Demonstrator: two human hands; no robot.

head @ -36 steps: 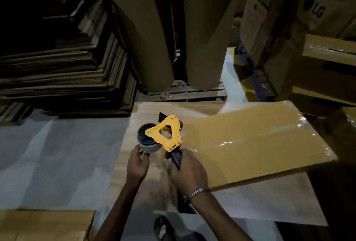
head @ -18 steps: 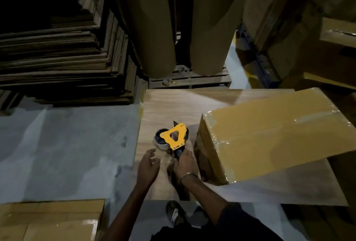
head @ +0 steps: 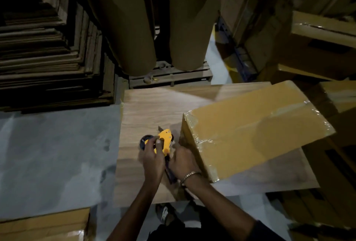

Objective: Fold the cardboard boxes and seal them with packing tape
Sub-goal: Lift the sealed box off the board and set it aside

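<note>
Head view, looking down at a wooden board (head: 154,106) laid flat as a work surface on grey concrete floor (head: 48,154). Yellow handheld tape dispenser with a dark tape roll (head: 165,141) sits over the board, just left of the box. Left hand (head: 152,157) has fingers curled over the yellow frame and roll from the near side, gripping it. Right hand (head: 183,161) is wrapped round the dark handle below the frame; metal bracelet (head: 189,175) on that wrist. Both hands closed on the dispenser, no visible gap in either grip.

Brown cardboard box, closed, clear packing tape shining across its top and corners (head: 250,131), lies on the right half of the board, skewed, its far right corner overhanging the board edge. Near-left corner of the box is just beside the right hand; can't tell if touching.

Background: stack of flat cardboard sheets (head: 48,58) at left, two large upright brown paper rolls (head: 154,19) on a wooden pallet (head: 173,75), printed cartons (head: 289,0) top right, another taped carton (head: 44,225) at bottom left. Dim lighting, detail limited.
</note>
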